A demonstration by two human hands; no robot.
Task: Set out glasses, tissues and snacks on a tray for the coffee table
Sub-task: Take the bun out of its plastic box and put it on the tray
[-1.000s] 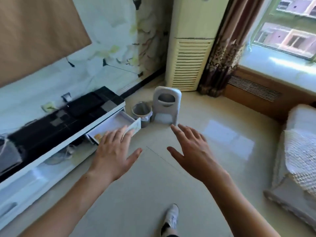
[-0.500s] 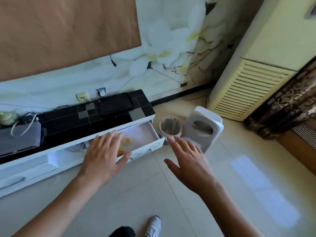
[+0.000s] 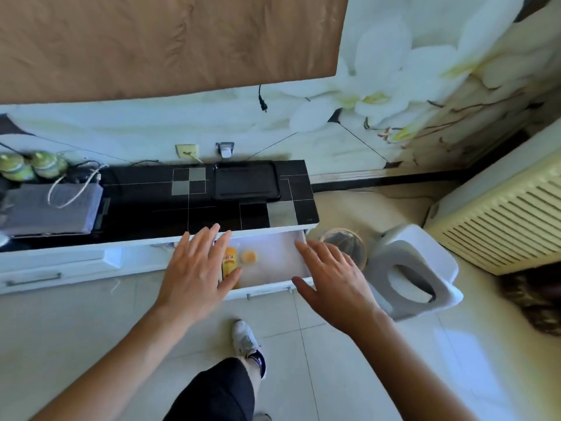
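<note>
- Two snacks in the open white drawer (image 3: pixel 273 287): a yellow-orange packet (image 3: pixel 229 262), red print, and a small round yellow one (image 3: pixel 249 256)
- left hand (image 3: pixel 194 273) over the packet, right hand (image 3: pixel 332 282) beside, fingers spread, empty

The left hand (image 3: pixel 198 276) covers part of a yellow snack packet (image 3: pixel 229 262), its label perhaps too blurred to read.

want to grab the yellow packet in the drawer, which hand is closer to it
Left. The left hand hovers over the yellow packet, partly covering it. The right hand is off to its right, above the drawer corner.
</note>
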